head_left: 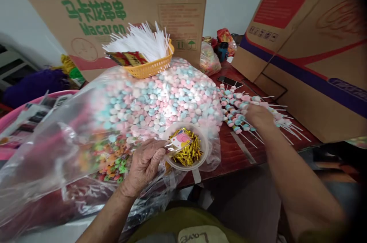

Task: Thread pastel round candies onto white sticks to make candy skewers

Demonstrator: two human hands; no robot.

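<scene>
Two hands [145, 164], one held packet [181, 139], one tub [204, 148].

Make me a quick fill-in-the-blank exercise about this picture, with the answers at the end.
The left hand holds a small packet over a round tub of strips coloured ____.
The right hand is at the skewered sweets, to the ____ of the tub.
The orange basket carries many thin sticks coloured ____.
Green Latin letters on the cardboard box behind the basket spell ____.

Missing words: gold; right; white; Macaron.
</scene>
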